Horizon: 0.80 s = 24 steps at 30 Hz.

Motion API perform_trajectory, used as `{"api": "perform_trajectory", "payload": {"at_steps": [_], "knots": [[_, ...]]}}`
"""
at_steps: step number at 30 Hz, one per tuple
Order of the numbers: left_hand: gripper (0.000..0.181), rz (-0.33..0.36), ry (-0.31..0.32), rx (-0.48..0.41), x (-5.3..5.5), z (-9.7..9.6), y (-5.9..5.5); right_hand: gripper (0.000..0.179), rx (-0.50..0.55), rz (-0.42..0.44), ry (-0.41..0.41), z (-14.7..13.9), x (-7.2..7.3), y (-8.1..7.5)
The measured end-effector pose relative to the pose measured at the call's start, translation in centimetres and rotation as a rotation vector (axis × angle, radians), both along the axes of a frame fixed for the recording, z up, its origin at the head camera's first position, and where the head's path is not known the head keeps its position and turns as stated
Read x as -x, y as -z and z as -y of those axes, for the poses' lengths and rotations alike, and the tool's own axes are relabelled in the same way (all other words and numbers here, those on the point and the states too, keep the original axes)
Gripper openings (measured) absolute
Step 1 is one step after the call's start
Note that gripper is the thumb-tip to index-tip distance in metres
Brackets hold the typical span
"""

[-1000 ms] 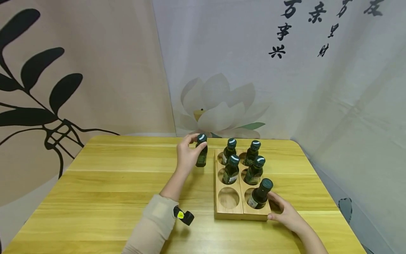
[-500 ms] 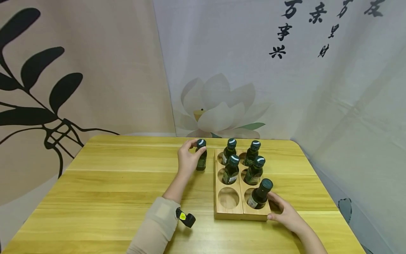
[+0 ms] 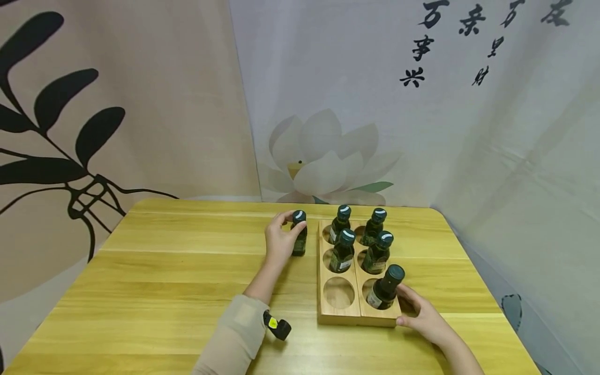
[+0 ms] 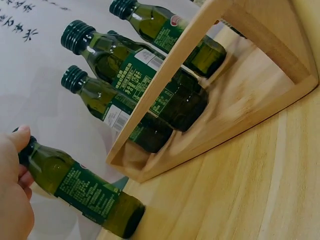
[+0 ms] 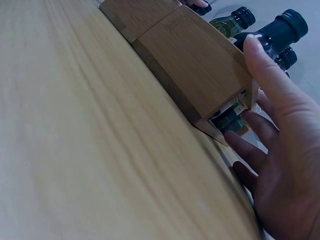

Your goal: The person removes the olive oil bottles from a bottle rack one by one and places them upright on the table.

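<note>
My left hand (image 3: 279, 237) pinches a small green glass bottle (image 3: 300, 244) by its neck, just left of the wooden bottle rack (image 3: 338, 317). In the left wrist view this bottle (image 4: 82, 187) has a dark green label, and its base is close over the table. Several similar bottles stand in the rack's round holes, one of them a darker bottle (image 3: 385, 287) at the front right. At that corner, my right hand (image 3: 424, 320) holds the rack, thumb at the front and fingers at the open side. The front left hole (image 3: 339, 292) has no bottle.
The wooden table (image 3: 164, 291) extends left of the rack, its back edge close behind the bottles. A printed cloth backdrop (image 3: 328, 94) hangs behind it. A black wrist camera (image 3: 279, 327) sits on my left sleeve.
My left hand has lowered the bottle slightly toward the table and nearer to me, beside the rack. My right hand has stayed at the rack's corner.
</note>
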<state>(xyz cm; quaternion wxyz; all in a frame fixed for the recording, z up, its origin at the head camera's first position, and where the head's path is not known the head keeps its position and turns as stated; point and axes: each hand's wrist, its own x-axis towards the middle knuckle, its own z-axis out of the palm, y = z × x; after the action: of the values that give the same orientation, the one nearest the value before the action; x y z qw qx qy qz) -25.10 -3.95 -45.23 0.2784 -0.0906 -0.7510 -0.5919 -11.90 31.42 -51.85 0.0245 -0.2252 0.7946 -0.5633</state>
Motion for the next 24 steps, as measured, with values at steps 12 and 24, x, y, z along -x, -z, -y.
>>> {"api": "perform_trajectory", "payload": {"at_steps": [12,24], "knots": [[0.042,0.074,0.024,-0.025,-0.1,0.3,-0.4,0.077,0.002,0.004,0.005,-0.1,-0.1,0.0],[0.043,-0.060,0.045,-0.057,-1.3,-0.1,-4.1,0.077,-0.045,0.017,0.030,-0.1,0.0,0.1]]}}
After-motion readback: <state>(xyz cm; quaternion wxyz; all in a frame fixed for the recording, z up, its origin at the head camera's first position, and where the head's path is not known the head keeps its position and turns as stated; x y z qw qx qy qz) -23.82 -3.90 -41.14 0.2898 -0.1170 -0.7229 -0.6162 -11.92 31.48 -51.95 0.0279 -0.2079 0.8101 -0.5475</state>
